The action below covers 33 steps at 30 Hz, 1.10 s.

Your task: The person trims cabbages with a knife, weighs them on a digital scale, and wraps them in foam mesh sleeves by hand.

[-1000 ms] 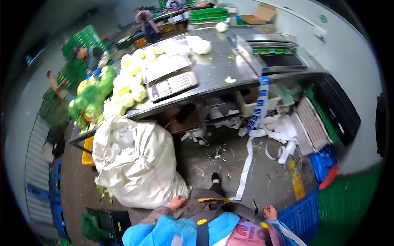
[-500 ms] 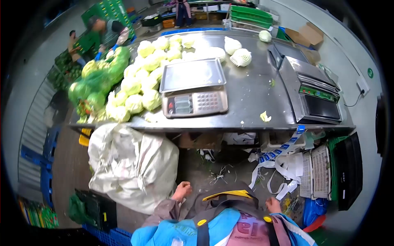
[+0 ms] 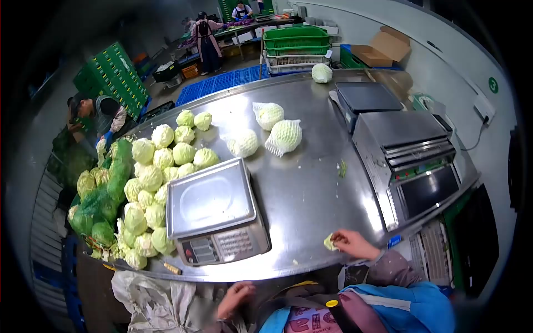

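At the table's near right, my right hand (image 3: 355,245) pinches a small pale cabbage leaf scrap (image 3: 330,242) at the steel surface. My left hand (image 3: 235,298) hangs just off the front edge with its fingers loosely curled and nothing visible in them. Nearest to it on the table is a weighing scale (image 3: 214,211) with a bare metal pan. Bare cabbages (image 3: 149,177) are heaped left of the scale. Beyond it lie cabbages in white foam nets (image 3: 284,137), several in all, one of them far off by the back edge.
A steel wrapping machine (image 3: 408,150) stands along the right side of the steel table (image 3: 311,194). Green net bags of cabbages (image 3: 102,202) lie at the left end, near a co-worker (image 3: 97,114). Below the front edge is a white sack (image 3: 152,299). Green crates (image 3: 296,40) stand behind.
My right hand has risen from beside my body onto the table, to the leaf scrap. The view has moved closer and turned, and my left hand is now nearer the table edge.
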### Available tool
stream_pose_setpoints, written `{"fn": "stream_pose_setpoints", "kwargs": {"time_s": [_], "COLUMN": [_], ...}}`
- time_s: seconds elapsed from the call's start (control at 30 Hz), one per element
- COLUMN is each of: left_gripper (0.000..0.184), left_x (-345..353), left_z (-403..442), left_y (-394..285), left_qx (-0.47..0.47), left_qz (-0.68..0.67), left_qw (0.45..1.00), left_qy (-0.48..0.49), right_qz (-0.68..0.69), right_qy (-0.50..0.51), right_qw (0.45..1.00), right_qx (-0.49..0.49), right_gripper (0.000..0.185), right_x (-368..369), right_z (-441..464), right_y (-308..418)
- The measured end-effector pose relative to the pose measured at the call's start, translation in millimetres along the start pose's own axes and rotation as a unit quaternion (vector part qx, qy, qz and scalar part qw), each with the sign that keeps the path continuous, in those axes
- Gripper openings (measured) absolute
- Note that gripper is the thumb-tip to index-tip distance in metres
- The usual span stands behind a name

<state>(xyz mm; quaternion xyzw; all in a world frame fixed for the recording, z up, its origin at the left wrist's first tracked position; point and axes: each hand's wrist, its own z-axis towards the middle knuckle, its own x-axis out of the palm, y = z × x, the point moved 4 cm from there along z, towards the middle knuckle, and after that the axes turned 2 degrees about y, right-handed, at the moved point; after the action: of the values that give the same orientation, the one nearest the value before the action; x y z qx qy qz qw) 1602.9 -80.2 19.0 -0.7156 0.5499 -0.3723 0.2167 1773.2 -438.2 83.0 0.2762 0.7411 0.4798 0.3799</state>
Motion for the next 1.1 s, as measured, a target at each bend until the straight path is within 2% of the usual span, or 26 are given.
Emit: {"fn": "stream_pose_setpoints", "kwargs": {"time_s": [0.03, 0.1, 0.23, 0.37, 0.43, 0.53, 0.6, 0.63, 0.67, 0.73, 0.77, 0.8, 0.83, 0.87, 0.9, 0.97, 1.0, 1.07, 1.1], "left_gripper": [0.032, 0.034, 0.035, 0.048, 0.064, 0.086, 0.090, 0.091, 0.091, 0.090, 0.090, 0.089, 0.087, 0.089, 0.089, 0.084, 0.083, 0.082, 0.082], "left_x": [18, 33, 61, 42, 28, 1, -6, -1, -3, -7, -14, -11, -7, -12, -3, 25, 40, 60, 69], "left_z": [4, 26, 72, 164, 213, 287, 314, 319, 328, 349, 363, 378, 388, 395, 394, 388, 383, 378, 376], "left_y": [-49, -124, -253, -336, -363, -385, -385, -384, -384, -374, -369, -364, -357, -354, -355, -369, -372, -372, -372], "left_qx": [-0.003, 0.113, 0.213, 0.280, 0.241, 0.216, 0.151, 0.108, 0.102, 0.023, 0.015, 0.003, -0.011, -0.013, -0.019, 0.054, 0.068, 0.070, 0.072], "left_qz": [-0.020, 0.039, 0.124, 0.200, 0.227, 0.302, 0.243, 0.188, 0.190, 0.102, 0.102, 0.057, 0.008, -0.007, -0.010, 0.074, 0.110, 0.143, 0.177], "left_qw": [1.000, 0.993, 0.968, 0.936, 0.933, 0.903, 0.931, 0.950, 0.950, 0.979, 0.979, 0.996, 1.000, 1.000, 1.000, 0.996, 0.991, 0.987, 0.981], "left_qy": [-0.008, -0.016, -0.050, -0.081, -0.139, -0.214, -0.227, -0.226, -0.227, -0.177, -0.178, -0.075, 0.028, 0.007, 0.008, -0.019, -0.034, -0.026, -0.018], "right_qz": [0.052, 0.114, 0.072, 0.010, -0.001, -0.054, -0.051, -0.008, 0.034, 0.069, 0.098, 0.101, 0.160, 0.218, 0.219, 0.230, 0.228, 0.283, 0.281], "right_qy": [0.002, -0.003, -0.046, -0.084, -0.112, -0.080, -0.063, -0.049, -0.037, -0.040, -0.044, -0.042, 0.033, 0.106, 0.106, 0.161, 0.160, 0.163, 0.158], "right_qw": [0.999, 0.993, 0.996, 0.995, 0.992, 0.995, 0.997, 0.999, 0.999, 0.997, 0.994, 0.993, 0.987, 0.970, 0.970, 0.955, 0.956, 0.945, 0.947], "right_qx": [-0.009, 0.018, -0.032, -0.054, -0.050, -0.023, -0.010, 0.004, 0.017, 0.024, 0.026, 0.033, 0.010, -0.013, -0.007, -0.095, -0.096, 0.015, 0.011], "right_gripper": [0.019, 0.018, 0.020, 0.028, 0.032, 0.054, 0.059, 0.060, 0.062, 0.059, 0.057, 0.057, 0.053, 0.050, 0.050, 0.042, 0.042, 0.037, 0.037], "right_x": [-21, -65, -134, -187, -204, -217, -216, -213, -208, -193, -187, -184, -175, -167, -165, -167, -169, -169, -173], "right_z": [24, 75, 192, 317, 373, 455, 497, 516, 532, 563, 575, 587, 597, 601, 599, 588, 584, 575, 567], "right_y": [9, 22, 50, 60, 69, 77, 82, 83, 82, 70, 63, 55, 49, 43, 38, 45, 42, 24, 19]}}
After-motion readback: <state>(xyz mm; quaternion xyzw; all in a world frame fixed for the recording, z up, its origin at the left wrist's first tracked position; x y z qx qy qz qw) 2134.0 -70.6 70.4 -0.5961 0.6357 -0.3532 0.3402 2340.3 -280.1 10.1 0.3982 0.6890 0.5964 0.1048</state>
